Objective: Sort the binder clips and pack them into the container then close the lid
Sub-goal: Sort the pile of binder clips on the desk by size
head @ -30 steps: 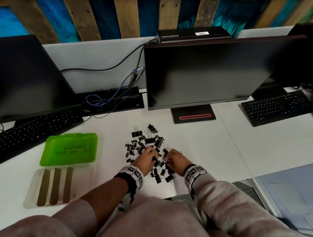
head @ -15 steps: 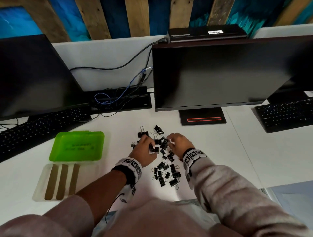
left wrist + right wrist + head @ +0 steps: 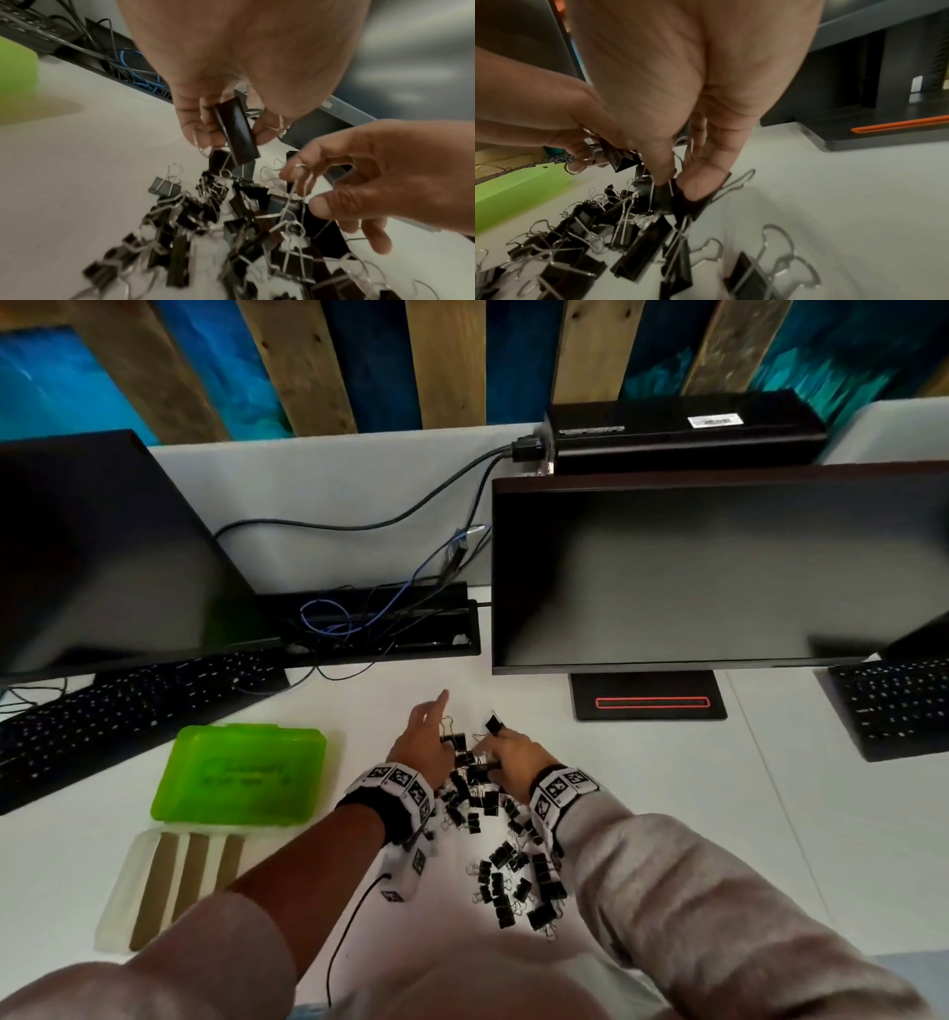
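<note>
Both hands work at the far end of the heap of black binder clips (image 3: 493,845) spread on the white bench (image 3: 667,814). The left hand (image 3: 423,744) pinches one large clip (image 3: 235,131) between thumb and fingers, forefinger sticking out; the right hand (image 3: 513,757) pinches another clip (image 3: 693,200) by its body, its wire handles still caught in the heap. The risk I see is tangling: the wire loops interlock, so a lifted clip could drag neighbours along, scatter them toward the near bench edge, or mix the sizes being sorted. A clip gripped on its smooth back could also slip free. The container stands well to the left, its clear tray (image 3: 123,891) with three brown strips empty of clips and its green lid (image 3: 241,775) lying just behind it, so each carry must cross open bench. A keyboard (image 3: 128,706), loose cables (image 3: 359,618) and the monitor stand (image 3: 649,695) lie behind, none blocking that path
</note>
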`<move>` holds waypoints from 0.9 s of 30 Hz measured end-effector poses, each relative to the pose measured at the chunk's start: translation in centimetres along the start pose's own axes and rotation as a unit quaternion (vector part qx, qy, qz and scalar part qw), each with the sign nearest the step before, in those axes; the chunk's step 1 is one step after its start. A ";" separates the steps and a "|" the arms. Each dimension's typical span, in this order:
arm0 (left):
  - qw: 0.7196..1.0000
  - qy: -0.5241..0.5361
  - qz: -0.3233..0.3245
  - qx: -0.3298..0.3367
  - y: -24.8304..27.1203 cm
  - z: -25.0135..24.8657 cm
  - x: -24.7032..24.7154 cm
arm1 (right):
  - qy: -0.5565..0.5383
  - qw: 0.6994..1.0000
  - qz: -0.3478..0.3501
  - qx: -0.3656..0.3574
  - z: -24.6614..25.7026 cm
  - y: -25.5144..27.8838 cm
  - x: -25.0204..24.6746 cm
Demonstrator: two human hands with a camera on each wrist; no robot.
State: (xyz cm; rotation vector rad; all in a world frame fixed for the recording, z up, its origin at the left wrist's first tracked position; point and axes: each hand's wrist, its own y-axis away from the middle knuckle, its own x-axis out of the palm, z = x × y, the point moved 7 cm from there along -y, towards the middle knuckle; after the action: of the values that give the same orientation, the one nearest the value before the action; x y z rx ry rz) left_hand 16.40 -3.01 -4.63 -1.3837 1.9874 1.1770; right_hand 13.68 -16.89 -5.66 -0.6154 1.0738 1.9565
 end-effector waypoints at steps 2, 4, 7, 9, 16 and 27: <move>1.000 -0.011 0.025 0.004 -0.9 0.2 0.5 | -0.020 1.000 -0.004 0.000 -0.2 0.0 -0.2; 1.000 -0.003 0.007 0.025 -1.3 0.2 0.6 | -0.065 0.998 -0.016 0.002 -0.5 0.3 -0.7; 0.998 0.010 -0.028 0.046 -1.4 -0.2 0.1 | -0.117 0.992 -0.041 0.011 -1.2 1.4 -2.1; 0.997 0.024 -0.048 0.055 -1.2 -0.8 -0.7 | -0.152 0.986 -0.061 0.037 -2.2 2.1 -3.1; 0.983 0.035 -0.056 0.168 0.8 -5.8 -1.2 | -0.220 0.959 -0.149 0.098 -5.5 5.4 -5.8; 0.996 -0.052 0.028 0.073 -0.6 -6.9 2.4 | -0.131 0.962 -0.172 0.165 -8.0 8.2 -6.0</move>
State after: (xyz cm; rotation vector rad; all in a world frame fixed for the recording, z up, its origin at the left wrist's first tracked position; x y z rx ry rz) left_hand 16.67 -10.15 -2.95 -1.1768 2.0074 1.0813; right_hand 10.55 -28.83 -1.72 -0.3222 1.0181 1.4699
